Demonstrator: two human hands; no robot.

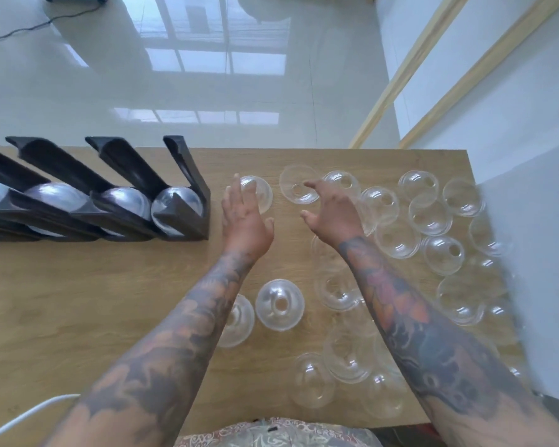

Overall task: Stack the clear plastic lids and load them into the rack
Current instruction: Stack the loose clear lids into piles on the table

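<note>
While both hands spread open, left fingers [236, 191] over one lid [259, 192], rack [188, 175] alongside

lids [280, 304]: clear thin plastic, glossy, smooth domes with glare spots
rack [181, 217]: black, looks like matt plastic, smooth channels
table [78, 301]: wood-grain top, light oak tone, matt; possibly laminate, can't tell
floor [207, 91]: pale tile, highly glossy, mirrors window
cable [20, 417]: white, smooth plastic sheath

Plain indoor workroom, possibly staged recording space: glossy white tiled floor [207, 91], bare white wall [497, 91], wooden tabletop [78, 301], floor cable [29, 27].
</note>
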